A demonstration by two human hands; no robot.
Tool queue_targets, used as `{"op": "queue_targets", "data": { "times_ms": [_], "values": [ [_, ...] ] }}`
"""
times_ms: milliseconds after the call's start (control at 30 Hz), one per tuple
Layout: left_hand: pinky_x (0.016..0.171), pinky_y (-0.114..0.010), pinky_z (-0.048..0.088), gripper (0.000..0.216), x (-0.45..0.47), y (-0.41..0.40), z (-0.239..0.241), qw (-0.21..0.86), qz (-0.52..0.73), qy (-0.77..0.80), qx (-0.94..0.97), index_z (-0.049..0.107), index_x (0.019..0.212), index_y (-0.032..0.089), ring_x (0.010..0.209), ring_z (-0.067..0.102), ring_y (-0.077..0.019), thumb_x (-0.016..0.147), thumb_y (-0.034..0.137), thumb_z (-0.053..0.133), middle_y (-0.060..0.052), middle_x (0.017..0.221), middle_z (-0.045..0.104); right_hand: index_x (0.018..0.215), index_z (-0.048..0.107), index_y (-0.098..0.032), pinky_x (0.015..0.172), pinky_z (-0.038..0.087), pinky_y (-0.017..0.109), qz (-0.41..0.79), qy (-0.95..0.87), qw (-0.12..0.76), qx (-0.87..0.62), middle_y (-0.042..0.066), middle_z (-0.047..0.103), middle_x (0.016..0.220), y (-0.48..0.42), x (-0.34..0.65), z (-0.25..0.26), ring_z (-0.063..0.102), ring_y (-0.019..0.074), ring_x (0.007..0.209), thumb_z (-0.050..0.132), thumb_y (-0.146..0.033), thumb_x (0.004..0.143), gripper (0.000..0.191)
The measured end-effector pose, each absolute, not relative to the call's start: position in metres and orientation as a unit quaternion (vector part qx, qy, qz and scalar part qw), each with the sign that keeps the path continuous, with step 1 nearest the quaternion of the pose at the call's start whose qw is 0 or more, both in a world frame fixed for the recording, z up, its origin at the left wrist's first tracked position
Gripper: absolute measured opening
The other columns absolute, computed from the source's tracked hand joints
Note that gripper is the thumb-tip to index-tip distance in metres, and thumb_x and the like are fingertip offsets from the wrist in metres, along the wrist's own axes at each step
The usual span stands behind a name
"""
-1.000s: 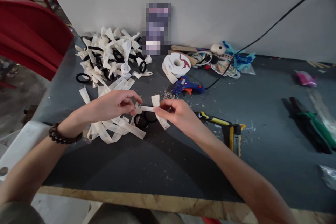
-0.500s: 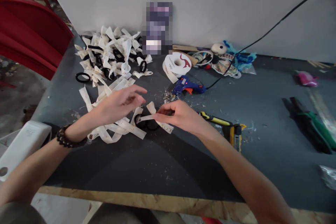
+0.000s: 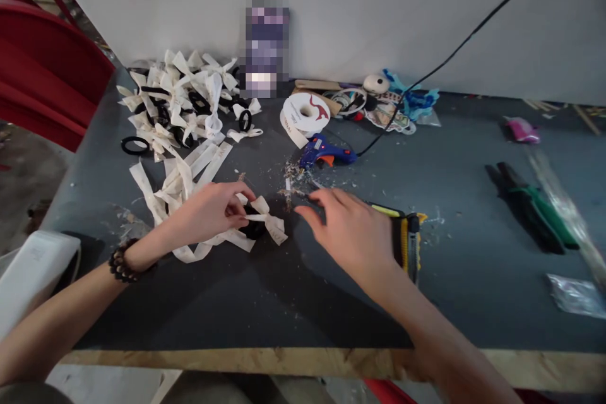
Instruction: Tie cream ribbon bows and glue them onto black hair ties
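Observation:
My left hand (image 3: 215, 208) is closed, thumb and fingers pinching the left side of a black hair tie with a cream ribbon bow (image 3: 273, 224) on it. The bow points right, away from the fingertips. Exactly where the fingers grip, ribbon or tie, is hidden. To the right, my right hand (image 3: 350, 230) hovers over the table with thumb and fingers apart and nothing between them. A yellow-and-black cutter (image 3: 408, 240) lies partly behind that hand. Beyond it rests a blue glue gun (image 3: 324, 151). Loose cut ribbon strips (image 3: 189, 170) lie beside and under my left hand.
A pile of bow-tied hair ties (image 3: 184, 95) stands at the back left, beside a ribbon spool (image 3: 305, 115). Green-handled pliers (image 3: 534, 211) and a plastic packet (image 3: 575, 295) lie right. A white box-shaped object (image 3: 40, 278) sits left. The glue gun's cord (image 3: 440, 63) rises rightward.
My right hand has let go of the ribbon and moved right, opening. My left hand has come down and closed on the hair tie with the bow. The whole view has shifted slightly.

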State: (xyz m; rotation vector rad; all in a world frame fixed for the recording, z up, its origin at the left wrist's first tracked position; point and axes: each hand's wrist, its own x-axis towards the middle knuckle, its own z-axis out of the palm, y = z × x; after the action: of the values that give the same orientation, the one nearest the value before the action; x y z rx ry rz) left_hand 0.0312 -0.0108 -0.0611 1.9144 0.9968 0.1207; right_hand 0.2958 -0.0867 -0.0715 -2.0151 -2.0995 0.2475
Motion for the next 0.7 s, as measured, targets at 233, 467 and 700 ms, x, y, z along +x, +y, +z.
{"op": "queue_targets", "data": {
  "times_ms": [233,467,700],
  "values": [
    [0.061,-0.024,0.047,0.009,0.051,-0.038,-0.069,0.473,0.077,0.377,0.792,0.057,0.095,0.02,0.067,0.074,-0.0162,0.091,0.014,0.063,-0.001,0.075,0.079,0.117,0.071,-0.023,0.06,0.034,0.038,-0.022,-0.596,0.004,-0.803,0.015,0.077,0.108,-0.136,0.394,-0.067,0.068,0.0323,0.078,0.048,-0.042,0.104,0.033],
    [0.058,-0.024,0.045,0.011,0.056,-0.062,-0.074,0.404,0.112,0.407,0.812,0.068,0.086,0.019,0.059,0.068,-0.0141,0.091,0.012,0.061,0.0,0.069,0.074,0.149,0.054,-0.013,0.1,0.05,0.051,-0.007,-0.674,0.06,-0.736,0.023,0.065,0.142,-0.146,0.401,-0.087,0.063,0.0407,0.126,0.041,-0.052,0.104,0.061],
    [0.058,-0.024,0.049,0.016,0.063,-0.072,-0.069,0.387,0.141,0.44,0.798,0.078,0.093,0.02,0.059,0.07,-0.0145,0.096,0.023,0.063,-0.002,0.076,0.08,0.144,0.057,-0.009,0.1,0.048,0.053,-0.026,-0.703,-0.016,-0.711,0.022,0.069,0.128,-0.126,0.377,-0.105,0.064,0.0407,0.116,0.056,-0.06,0.096,0.071]
  ]
}}
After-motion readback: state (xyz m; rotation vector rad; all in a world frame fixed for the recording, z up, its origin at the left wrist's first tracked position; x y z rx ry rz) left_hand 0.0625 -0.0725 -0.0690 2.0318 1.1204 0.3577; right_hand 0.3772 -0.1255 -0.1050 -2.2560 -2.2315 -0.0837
